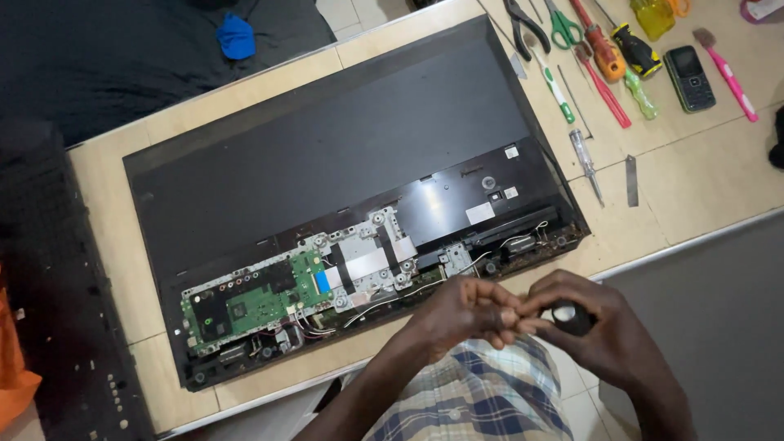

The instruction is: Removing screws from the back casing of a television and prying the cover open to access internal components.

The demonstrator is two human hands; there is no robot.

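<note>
A pale, smooth tabletop (702, 175) carries a flat, opened black television (343, 155) with its green circuit board (257, 306) exposed. At its near edge, the right hand (600, 327) curls its fingers around a small black roll (569, 317); the left hand (465, 314) pinches closed at the roll's end.
</note>
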